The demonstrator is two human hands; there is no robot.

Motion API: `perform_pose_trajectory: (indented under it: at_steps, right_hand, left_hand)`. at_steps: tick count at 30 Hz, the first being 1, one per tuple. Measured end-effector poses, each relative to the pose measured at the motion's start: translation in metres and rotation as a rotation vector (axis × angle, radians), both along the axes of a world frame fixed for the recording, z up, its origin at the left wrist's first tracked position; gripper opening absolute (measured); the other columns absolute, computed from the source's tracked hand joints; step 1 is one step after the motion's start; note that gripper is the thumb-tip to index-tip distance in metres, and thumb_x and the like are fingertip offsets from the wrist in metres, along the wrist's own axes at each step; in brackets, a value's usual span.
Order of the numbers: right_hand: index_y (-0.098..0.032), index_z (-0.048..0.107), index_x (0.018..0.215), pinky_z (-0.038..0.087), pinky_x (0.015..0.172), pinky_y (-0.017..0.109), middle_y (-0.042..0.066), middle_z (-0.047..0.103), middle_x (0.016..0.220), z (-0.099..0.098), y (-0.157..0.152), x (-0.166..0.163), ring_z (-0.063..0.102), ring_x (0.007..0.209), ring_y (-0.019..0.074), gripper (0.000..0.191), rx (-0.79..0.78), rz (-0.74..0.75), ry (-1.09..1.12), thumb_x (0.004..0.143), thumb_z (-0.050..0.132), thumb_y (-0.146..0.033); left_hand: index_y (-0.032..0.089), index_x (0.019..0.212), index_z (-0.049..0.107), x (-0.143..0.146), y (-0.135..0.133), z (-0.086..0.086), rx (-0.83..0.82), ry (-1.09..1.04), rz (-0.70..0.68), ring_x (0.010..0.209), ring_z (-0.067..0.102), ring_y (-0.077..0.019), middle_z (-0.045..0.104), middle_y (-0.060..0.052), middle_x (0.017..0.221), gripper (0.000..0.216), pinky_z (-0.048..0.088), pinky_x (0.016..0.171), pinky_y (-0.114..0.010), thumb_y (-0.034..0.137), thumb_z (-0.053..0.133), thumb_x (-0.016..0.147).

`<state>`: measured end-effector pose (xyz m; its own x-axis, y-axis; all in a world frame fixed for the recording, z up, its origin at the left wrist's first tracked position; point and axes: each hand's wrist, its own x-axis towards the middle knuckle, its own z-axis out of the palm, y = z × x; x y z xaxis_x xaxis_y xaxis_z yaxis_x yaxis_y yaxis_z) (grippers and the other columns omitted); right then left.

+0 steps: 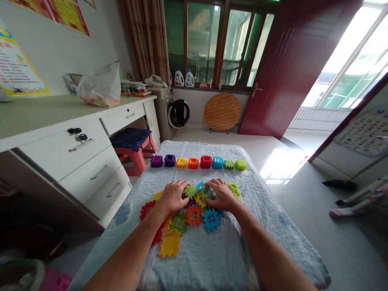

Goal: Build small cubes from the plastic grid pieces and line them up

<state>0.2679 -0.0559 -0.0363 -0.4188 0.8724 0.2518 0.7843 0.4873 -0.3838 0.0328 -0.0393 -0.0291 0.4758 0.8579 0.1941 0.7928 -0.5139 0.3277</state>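
My left hand (pixel 173 197) is closed on a solid green interlocking tile (pixel 190 191), gripped at its left side. Across from it, my right hand (pixel 223 196) curls around a green openwork tile (pixel 206 191), fingers above and thumb below. Both hands are over a loose pile of notched plastic tiles. In the pile lie an orange tile (pixel 193 215), a blue tile (pixel 211 219), a dark green tile (pixel 179 223), a red tile (pixel 146 210) and, nearest me, a yellow tile (pixel 169 243). My hands hide part of the pile.
Beyond the pile, a row of assembled pieces crosses the cloth-covered table (pixel 206 258), including a purple cube (pixel 157 161), a red cube (pixel 206 161) and a light green piece (pixel 241 165). A white desk (pixel 81 157) and a stool (pixel 133 141) stand at left.
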Motion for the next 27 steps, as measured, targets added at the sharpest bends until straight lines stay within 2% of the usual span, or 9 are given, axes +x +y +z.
perform_pose_trajectory:
  at_steps: [6,12,15,18,21,24,27]
  right_hand:
    - [-0.023,0.061,0.109,0.039,0.087,0.039,0.006,0.057,0.102,0.001,0.002,0.001,0.049,0.098,0.0244,0.047,0.013,-0.01,0.038,0.064,0.072,-0.028]
    - [-0.023,0.055,0.113,0.041,0.09,0.04,0.006,0.053,0.103,0.008,0.004,0.012,0.05,0.098,0.0231,0.047,0.125,-0.069,0.25,0.067,0.066,-0.021]
    - [-0.023,0.054,0.115,0.041,0.091,0.04,0.006,0.052,0.105,0.011,0.003,0.008,0.049,0.1,0.0231,0.05,0.119,-0.029,0.259,0.066,0.067,-0.02]
    - [-0.023,0.055,0.112,0.039,0.092,0.04,0.006,0.052,0.105,0.012,0.001,0.0,0.047,0.101,0.0235,0.049,0.102,0.002,0.197,0.065,0.068,-0.021]
    - [-0.023,0.058,0.108,0.038,0.09,0.041,0.005,0.053,0.103,0.011,0.0,-0.007,0.046,0.099,0.024,0.045,0.06,0.002,0.092,0.064,0.071,-0.025]
    - [-0.023,0.06,0.105,0.037,0.087,0.039,0.005,0.054,0.098,0.008,0.0,-0.011,0.046,0.096,0.0239,0.043,0.01,-0.016,-0.006,0.064,0.072,-0.031]
    - [-0.023,0.061,0.105,0.037,0.085,0.038,0.005,0.055,0.099,0.005,0.0,-0.011,0.046,0.095,0.024,0.044,-0.003,-0.032,-0.039,0.064,0.072,-0.034]
  left_hand:
    - [0.019,0.117,0.055,0.003,0.002,0.005,0.043,-0.088,0.019,0.103,0.057,-0.0237,0.062,-0.008,0.11,0.05,0.043,0.094,-0.036,0.013,0.057,0.067]
    - [0.024,0.132,0.041,0.021,-0.004,0.009,-0.089,-0.297,-0.163,0.11,0.057,-0.0182,0.057,-0.005,0.128,0.06,0.044,0.098,-0.032,0.011,0.053,0.075]
    - [0.023,0.137,0.036,0.022,-0.004,0.008,-0.067,-0.324,-0.176,0.114,0.056,-0.0191,0.051,-0.008,0.135,0.061,0.043,0.1,-0.035,0.013,0.052,0.079]
    - [0.019,0.133,0.041,0.011,0.0,0.009,0.045,-0.323,-0.096,0.116,0.054,-0.0206,0.054,-0.01,0.131,0.055,0.042,0.102,-0.037,0.013,0.052,0.079]
    - [0.019,0.121,0.051,-0.008,0.006,0.01,0.122,-0.313,0.02,0.108,0.057,-0.0207,0.061,-0.009,0.117,0.042,0.044,0.098,-0.037,0.014,0.052,0.079]
    - [0.019,0.109,0.058,-0.029,0.011,0.009,0.112,-0.297,0.121,0.095,0.062,-0.0193,0.065,-0.007,0.104,0.031,0.048,0.09,-0.034,0.017,0.052,0.079]
    - [0.02,0.104,0.06,-0.043,0.014,0.005,0.046,-0.273,0.196,0.092,0.064,-0.0191,0.067,-0.006,0.101,0.028,0.05,0.086,-0.032,0.02,0.053,0.077]
